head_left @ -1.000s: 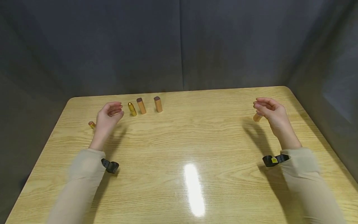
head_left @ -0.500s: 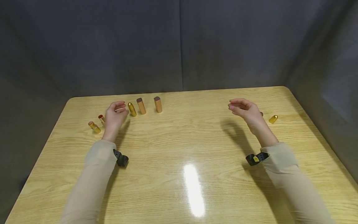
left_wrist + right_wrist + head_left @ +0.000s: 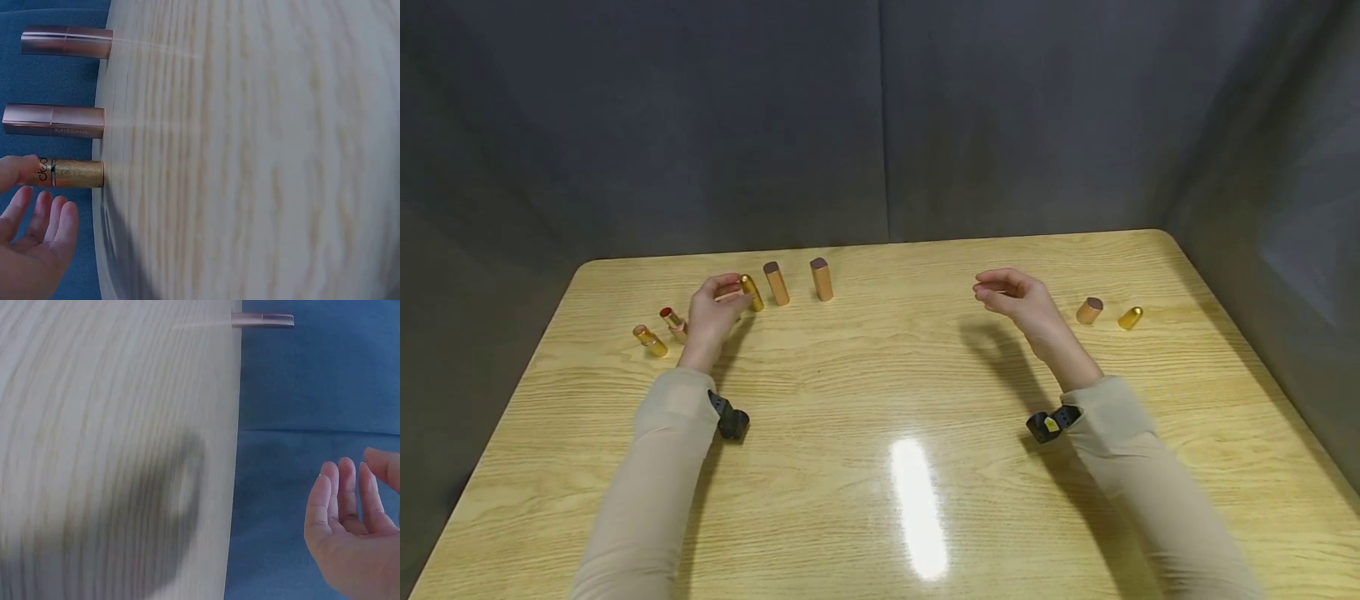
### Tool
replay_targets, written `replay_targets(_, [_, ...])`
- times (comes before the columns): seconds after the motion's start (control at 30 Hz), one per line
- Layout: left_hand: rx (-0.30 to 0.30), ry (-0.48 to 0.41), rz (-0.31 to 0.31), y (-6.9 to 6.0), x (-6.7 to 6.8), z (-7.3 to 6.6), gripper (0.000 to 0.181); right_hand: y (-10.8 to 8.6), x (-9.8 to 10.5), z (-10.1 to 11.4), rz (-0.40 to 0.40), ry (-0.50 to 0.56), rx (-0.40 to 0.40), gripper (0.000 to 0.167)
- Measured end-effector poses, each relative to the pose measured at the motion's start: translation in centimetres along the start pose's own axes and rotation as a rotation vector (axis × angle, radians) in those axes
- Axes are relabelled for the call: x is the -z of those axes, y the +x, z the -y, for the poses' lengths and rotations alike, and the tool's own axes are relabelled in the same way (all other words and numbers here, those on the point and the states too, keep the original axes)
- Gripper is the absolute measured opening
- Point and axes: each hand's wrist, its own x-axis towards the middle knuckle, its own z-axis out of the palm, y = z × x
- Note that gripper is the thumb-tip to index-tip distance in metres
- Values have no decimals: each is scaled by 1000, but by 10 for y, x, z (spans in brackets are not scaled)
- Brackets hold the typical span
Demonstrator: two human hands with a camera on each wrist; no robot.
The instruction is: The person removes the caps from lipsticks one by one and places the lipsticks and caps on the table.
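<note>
In the head view my left hand [image 3: 713, 318] is beside a gold lipstick [image 3: 752, 293] standing upright near the table's back edge. Thumb and fingers are parted on either side of it; in the left wrist view the thumb overlaps the top of the gold lipstick [image 3: 78, 174]. Whether skin touches it I cannot tell. Just right of it stand two rose-gold lipsticks, the nearer [image 3: 777, 284] and the farther [image 3: 822, 280]. My right hand [image 3: 1018, 304] hovers over the table with loosely curved fingers and holds nothing, as the right wrist view of the hand [image 3: 353, 531] shows.
Left of my left hand stand two uncapped lipsticks, one gold [image 3: 650, 341] and one with a red tip [image 3: 673, 325]. At the right are a rose-gold cap [image 3: 1089, 311] and a gold cap [image 3: 1131, 317]. A dark curtain [image 3: 880, 125] hangs behind the wooden table [image 3: 850, 375].
My left hand has moved right to the gold lipstick, uncovering the red-tipped one. My right hand has moved left, away from the rose-gold and gold caps, which are now in full view.
</note>
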Motion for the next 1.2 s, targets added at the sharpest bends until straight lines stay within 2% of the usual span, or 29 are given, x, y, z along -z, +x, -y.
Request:
replay_targets(0.07, [-1, 9, 16, 1, -1, 0, 48, 1, -3, -1, 1, -5, -5, 40])
replay_targets(0.17, [-3, 30, 28, 3, -2, 1, 49, 4, -8, -4, 4, -4, -11, 42])
replay_targets(0.37, [9, 75, -6, 4, -5, 3, 47, 6, -17, -6, 22, -1, -21, 40])
replay_targets(0.53, [1, 74, -13, -2, -3, 2, 50, 6, -25, -4, 29, 4, -14, 40])
replay_targets(0.67, [-29, 61, 9, -10, -1, -2, 51, 6, -31, -2, 27, 22, -7, 39])
replay_targets(0.77, [-55, 36, 50, -17, -3, -4, 53, 6, -37, 1, 30, 42, -12, 38])
replay_targets(0.93, [-99, -63, 137, -31, -12, -12, 52, 7, -47, 7, 47, 61, -13, 38])
replay_targets(1.07, [-100, -116, 208, -43, -27, -19, 51, 9, -55, 10, 57, 75, 2, 38])
replay_targets(1.2, [-84, -122, 271, -53, -45, -25, 50, 11, -63, 12, 64, 84, 16, 38])
